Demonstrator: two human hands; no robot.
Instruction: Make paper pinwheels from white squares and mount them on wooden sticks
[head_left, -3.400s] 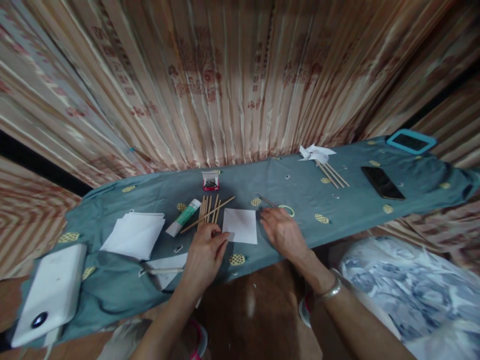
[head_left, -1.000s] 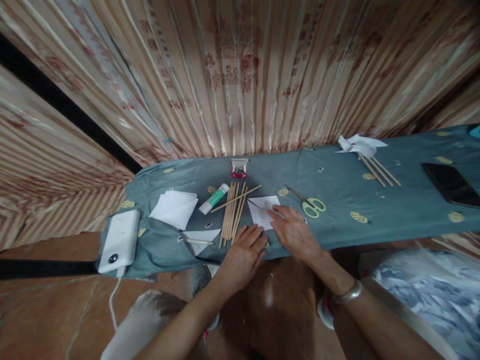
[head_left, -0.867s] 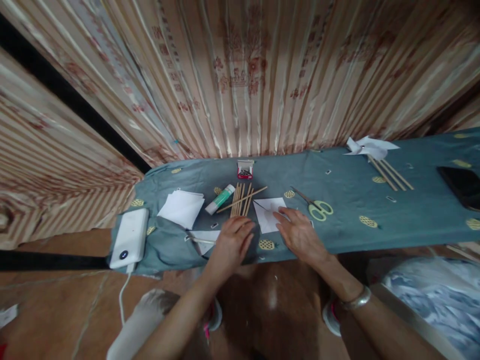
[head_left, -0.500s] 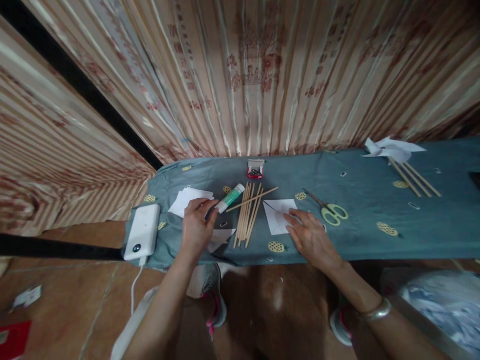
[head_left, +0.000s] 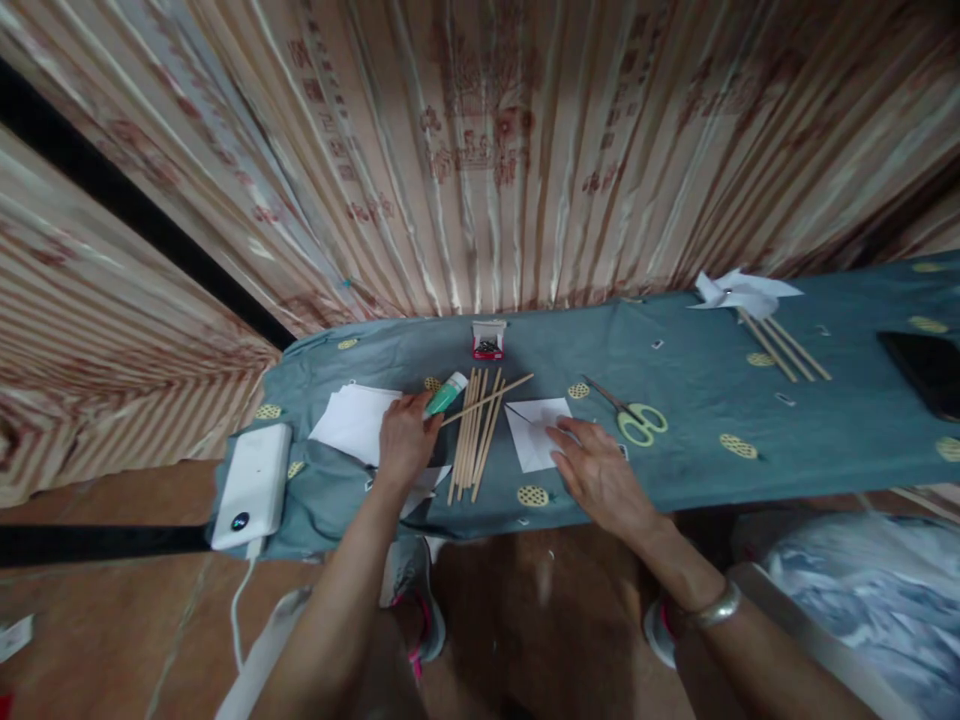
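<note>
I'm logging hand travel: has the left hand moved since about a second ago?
Yes: against the wooden sticks, the left hand has moved left, from around their near ends to the near end of the glue stick.

Pleated curtain (head_left: 480,220), brown floor (head_left: 105,630)

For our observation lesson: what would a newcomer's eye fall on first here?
Probably the left hand at the green tube and the right hand at the edge of a white paper square. Then, perhaps, the white pinwheel, farther right on the blue-green cloth, and the patterned curtain behind.
</note>
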